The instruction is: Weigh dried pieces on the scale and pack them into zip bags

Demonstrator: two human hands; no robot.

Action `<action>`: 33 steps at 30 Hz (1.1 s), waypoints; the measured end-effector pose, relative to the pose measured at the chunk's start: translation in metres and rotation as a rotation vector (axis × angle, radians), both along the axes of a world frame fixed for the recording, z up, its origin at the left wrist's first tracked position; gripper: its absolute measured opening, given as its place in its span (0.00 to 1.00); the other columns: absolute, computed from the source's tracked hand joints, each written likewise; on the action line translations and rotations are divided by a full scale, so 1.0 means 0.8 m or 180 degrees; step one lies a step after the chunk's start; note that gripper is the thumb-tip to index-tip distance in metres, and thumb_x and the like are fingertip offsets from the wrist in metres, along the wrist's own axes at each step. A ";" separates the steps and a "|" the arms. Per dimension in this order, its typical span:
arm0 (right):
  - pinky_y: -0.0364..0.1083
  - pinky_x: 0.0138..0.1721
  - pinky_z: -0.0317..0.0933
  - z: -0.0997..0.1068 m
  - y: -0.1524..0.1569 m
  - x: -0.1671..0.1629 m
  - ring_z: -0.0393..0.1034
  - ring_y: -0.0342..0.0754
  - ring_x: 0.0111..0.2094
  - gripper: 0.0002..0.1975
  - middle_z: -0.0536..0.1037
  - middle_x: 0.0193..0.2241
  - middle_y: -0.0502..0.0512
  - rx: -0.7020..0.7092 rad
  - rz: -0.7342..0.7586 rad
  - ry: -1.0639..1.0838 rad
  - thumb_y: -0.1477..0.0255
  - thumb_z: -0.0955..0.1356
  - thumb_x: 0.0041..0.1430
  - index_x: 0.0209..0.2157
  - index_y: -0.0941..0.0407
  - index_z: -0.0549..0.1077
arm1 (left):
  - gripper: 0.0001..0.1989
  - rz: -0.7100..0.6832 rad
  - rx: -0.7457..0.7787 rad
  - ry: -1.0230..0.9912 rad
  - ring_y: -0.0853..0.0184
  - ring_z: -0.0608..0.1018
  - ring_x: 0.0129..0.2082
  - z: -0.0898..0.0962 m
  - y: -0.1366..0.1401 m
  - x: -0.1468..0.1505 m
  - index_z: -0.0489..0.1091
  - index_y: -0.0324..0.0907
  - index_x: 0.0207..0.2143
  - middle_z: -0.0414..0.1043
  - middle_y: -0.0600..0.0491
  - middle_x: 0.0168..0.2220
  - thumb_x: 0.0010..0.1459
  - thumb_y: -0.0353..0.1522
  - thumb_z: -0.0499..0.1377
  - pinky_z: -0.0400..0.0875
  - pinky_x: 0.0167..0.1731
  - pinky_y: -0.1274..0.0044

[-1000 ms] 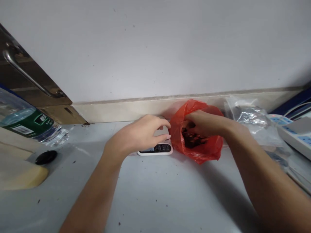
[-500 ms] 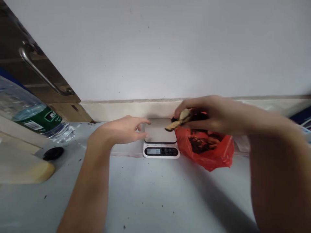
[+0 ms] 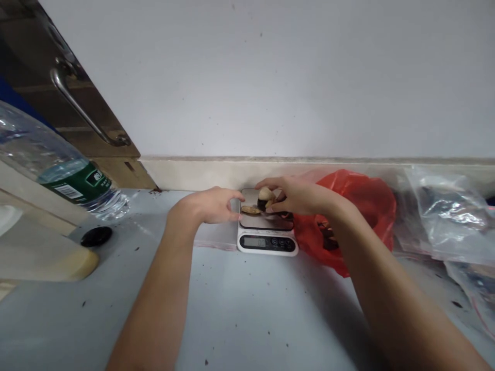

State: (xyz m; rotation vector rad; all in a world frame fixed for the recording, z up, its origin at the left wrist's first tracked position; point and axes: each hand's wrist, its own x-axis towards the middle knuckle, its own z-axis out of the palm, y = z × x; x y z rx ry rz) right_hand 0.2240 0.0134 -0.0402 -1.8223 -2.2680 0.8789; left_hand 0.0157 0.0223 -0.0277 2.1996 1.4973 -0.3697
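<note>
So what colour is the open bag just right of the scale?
The bag is red, seen best in the head view.

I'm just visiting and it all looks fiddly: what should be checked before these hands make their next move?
1. Scale display readable: cannot tell; the digits are faint but look like zeros.
2. Pale piece released: cannot tell; the fingers of the right hand are around it, over the scale.
3. Left hand well clear of the scale: not ok; its spread fingertips are right at the left edge.
4. Red bag open: ok; dark pieces show inside.
5. Bottle out of the way: ok; it is off beyond the left hand.
</note>
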 end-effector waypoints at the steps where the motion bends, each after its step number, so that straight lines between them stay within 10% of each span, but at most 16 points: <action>1: 0.44 0.42 0.68 0.001 -0.001 0.000 0.79 0.51 0.43 0.32 0.83 0.48 0.57 0.0002 -0.0016 0.0020 0.75 0.73 0.61 0.66 0.48 0.70 | 0.31 -0.0030 0.0024 0.0002 0.57 0.84 0.46 0.000 0.000 0.000 0.68 0.49 0.66 0.82 0.46 0.51 0.62 0.44 0.57 0.74 0.46 0.72; 12: 0.45 0.42 0.70 0.024 -0.013 0.014 0.79 0.51 0.45 0.16 0.84 0.47 0.59 0.0312 -0.0301 0.0328 0.75 0.71 0.63 0.52 0.56 0.77 | 0.29 0.0006 0.0020 -0.0112 0.57 0.83 0.48 0.004 -0.005 -0.004 0.69 0.50 0.65 0.82 0.49 0.52 0.62 0.42 0.58 0.74 0.44 0.74; 21: 0.44 0.32 0.67 0.056 -0.035 0.059 0.77 0.48 0.33 0.08 0.84 0.36 0.53 0.0463 -0.0444 -0.0202 0.72 0.70 0.57 0.38 0.53 0.81 | 0.25 -0.0198 0.0758 -0.0771 0.54 0.72 0.65 -0.018 0.004 0.023 0.69 0.48 0.64 0.69 0.48 0.67 0.69 0.28 0.46 0.68 0.61 0.66; 33: 0.47 0.29 0.63 0.050 -0.041 0.109 0.71 0.50 0.29 0.03 0.80 0.26 0.51 -0.0221 -0.0422 -0.1017 0.72 0.70 0.51 0.26 0.53 0.78 | 0.30 -0.0801 0.1198 -0.1079 0.58 0.66 0.69 -0.050 0.009 0.054 0.68 0.39 0.65 0.68 0.45 0.68 0.64 0.21 0.44 0.58 0.70 0.64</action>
